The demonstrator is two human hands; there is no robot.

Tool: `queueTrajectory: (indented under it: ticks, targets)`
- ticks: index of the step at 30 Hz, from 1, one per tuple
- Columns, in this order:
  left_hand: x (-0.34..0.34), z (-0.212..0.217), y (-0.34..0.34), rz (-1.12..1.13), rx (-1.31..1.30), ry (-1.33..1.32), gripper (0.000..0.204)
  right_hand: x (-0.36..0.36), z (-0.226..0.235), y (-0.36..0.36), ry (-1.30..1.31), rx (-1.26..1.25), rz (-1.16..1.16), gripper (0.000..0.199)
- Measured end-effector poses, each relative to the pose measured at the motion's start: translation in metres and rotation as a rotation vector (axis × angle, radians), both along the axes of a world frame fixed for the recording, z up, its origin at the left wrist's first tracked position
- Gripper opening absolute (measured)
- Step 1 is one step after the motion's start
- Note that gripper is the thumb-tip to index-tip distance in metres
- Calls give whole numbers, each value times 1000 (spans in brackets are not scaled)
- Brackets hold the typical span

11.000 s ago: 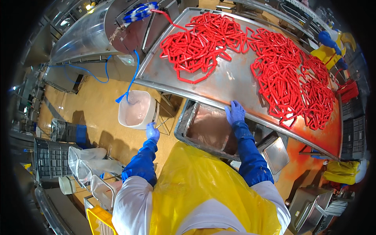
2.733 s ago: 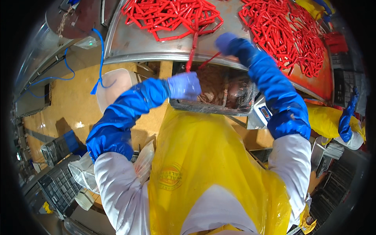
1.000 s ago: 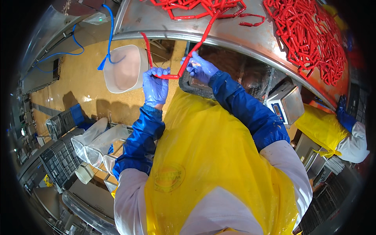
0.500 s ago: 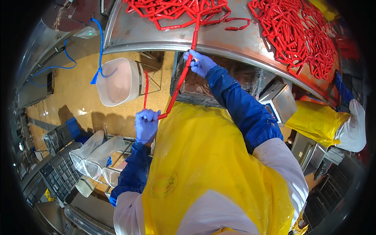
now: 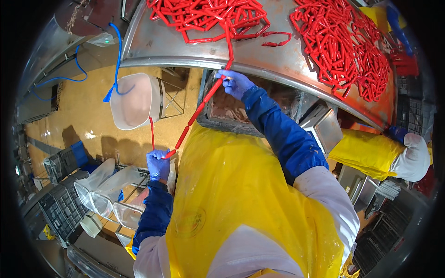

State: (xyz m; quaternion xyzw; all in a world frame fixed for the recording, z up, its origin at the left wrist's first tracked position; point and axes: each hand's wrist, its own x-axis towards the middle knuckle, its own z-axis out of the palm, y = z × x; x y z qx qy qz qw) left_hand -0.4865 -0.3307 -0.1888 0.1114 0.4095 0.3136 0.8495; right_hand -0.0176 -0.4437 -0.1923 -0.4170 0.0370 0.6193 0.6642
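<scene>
A string of red sausage links (image 5: 197, 112) runs slantwise between my two gloved hands. My left hand (image 5: 158, 165), low and to the left beside the yellow apron, is closed around its lower end. A thinner-looking red end (image 5: 152, 132) sticks out from that fist toward the white tub. My right hand (image 5: 235, 84) pinches the string by the near edge of the steel table (image 5: 181, 55). Beyond it, the links continue up onto the table into a tangled heap of red sausages (image 5: 204, 17).
A larger sausage heap (image 5: 340, 51) covers the table's right side. Under the edge sits a dark crate with brownish contents (image 5: 232, 109), with a scale (image 5: 324, 127) beside it. At left are a white tub (image 5: 132, 104) and a blue hose (image 5: 119, 51). A co-worker's yellow apron (image 5: 364, 153) shows at right.
My left hand has moved down and left, drawing more of the string across the table edge. My right hand has shifted slightly nearer. The co-worker's arm at right has moved.
</scene>
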Motion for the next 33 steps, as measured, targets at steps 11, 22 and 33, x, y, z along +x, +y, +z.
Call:
queueTrajectory:
  ticks: [11, 22, 33]
  targets:
    - [-46, -26, 28, 89, 57, 86, 28, 61, 1, 20, -249, -81, -245, 23]
    - [132, 20, 131, -13, 260, -75, 23, 42, 79, -123, -728, -439, -209, 35]
    - [492, -2, 92, -343, -38, -276, 22, 5, 180, -252, -654, -388, -593, 24]
